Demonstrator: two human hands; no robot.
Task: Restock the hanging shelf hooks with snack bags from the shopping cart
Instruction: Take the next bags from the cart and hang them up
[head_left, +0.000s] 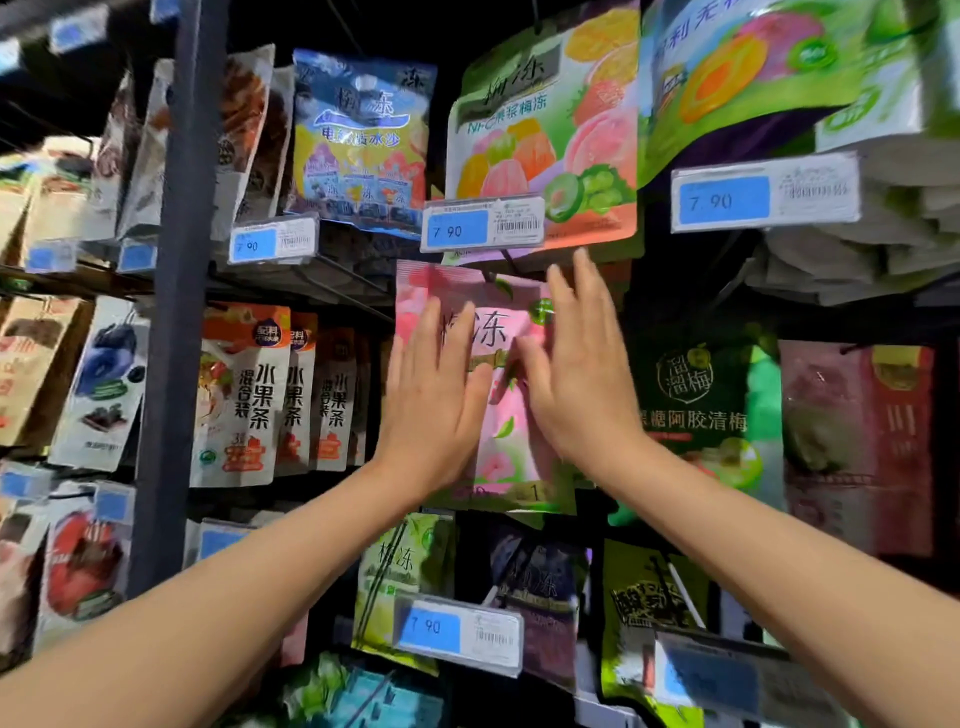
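Head view: two hands, both released, fingers straight. The left grip and right grip lie flat against one pink snack bag, which hangs in the middle shelf row, just below one fruit-printed bag and beside one dark green bag. Four blue price tags read 7 90

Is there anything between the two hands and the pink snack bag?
Nothing visible. The left hand and the right hand both lie with straight fingers directly on the pink snack bag.
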